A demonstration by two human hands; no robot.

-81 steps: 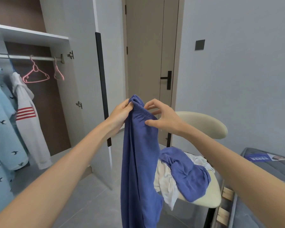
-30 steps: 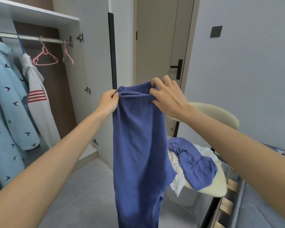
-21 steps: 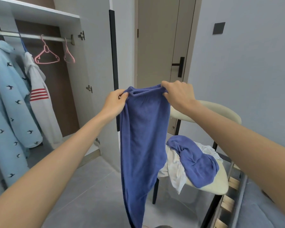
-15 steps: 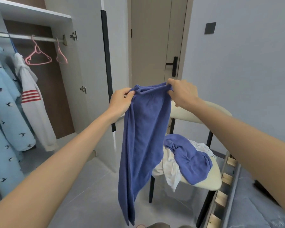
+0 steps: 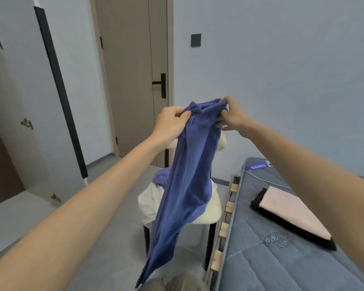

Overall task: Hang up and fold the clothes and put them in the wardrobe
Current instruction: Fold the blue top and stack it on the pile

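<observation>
I hold the garment (image 5: pixel 187 185) up in mid-air in front of me, over the chair (image 5: pixel 208 214). It hangs long and narrow from its gathered top edge, and its lower end reaches down near my knees at the bottom of the view. My left hand (image 5: pixel 171 120) pinches the left end of that edge, fingers curled over the cloth and thumb pressed against it. My right hand (image 5: pixel 232 116) grasps the right end, its fingertips bunching the fabric. The hands are near each other, with the edge slack between them.

On the chair seat behind lie a white cloth (image 5: pixel 149 202) and a second blue piece (image 5: pixel 161 177), both partly hidden by the garment. Just beside the chair on the right is a mattress (image 5: pixel 282 265) on a slatted frame, with a folded pink cloth (image 5: pixel 286 211) on it. On the left the wardrobe door (image 5: pixel 13 91) stands open. Beyond it is the room door (image 5: pixel 132 70) with a black handle (image 5: pixel 161 85), and a dark switch (image 5: pixel 195 39) on the wall.
</observation>
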